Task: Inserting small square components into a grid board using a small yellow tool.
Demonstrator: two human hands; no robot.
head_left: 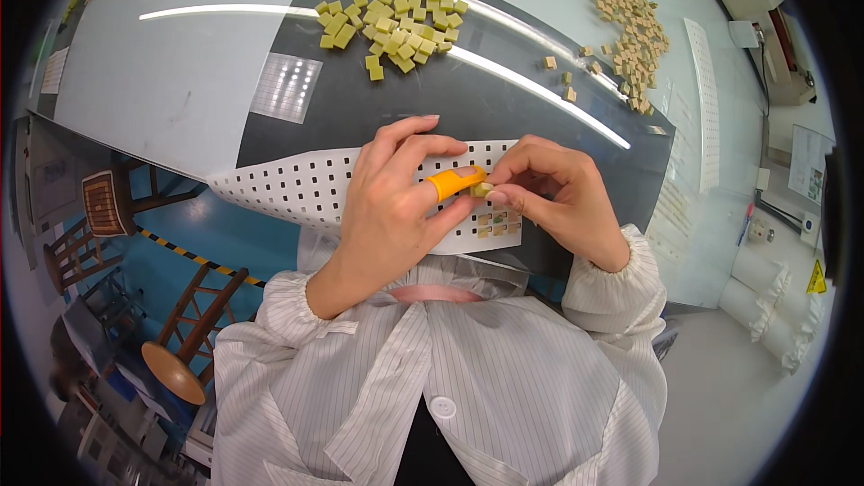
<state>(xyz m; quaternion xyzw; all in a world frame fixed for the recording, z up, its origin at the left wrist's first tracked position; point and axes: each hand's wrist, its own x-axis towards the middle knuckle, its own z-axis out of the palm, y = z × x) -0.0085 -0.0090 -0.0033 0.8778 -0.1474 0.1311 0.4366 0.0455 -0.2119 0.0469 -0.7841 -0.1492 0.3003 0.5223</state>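
Note:
A small yellow-green block (482, 190) is held between my two hands, just above a white sheet (297, 182) with rows of small black squares. My left hand (396, 193) has its thumb and index finger closed on the block's left side. An orange sleeve (456, 182) covers that index finger, while the other fingers stretch over the sheet. My right hand (558, 193) pinches the block's right side with thumb and index finger; what else may lie between these fingertips is hidden. Several beige pieces (498, 219) sit over squares at the sheet's right end, below my right hand.
Yellow-green blocks (396, 27) lie in a loose heap at the table's far side. Small beige blocks (634, 36) are spread at the far right, beside a long white strip (702, 63). Wooden stools (175, 371) stand left below the table edge.

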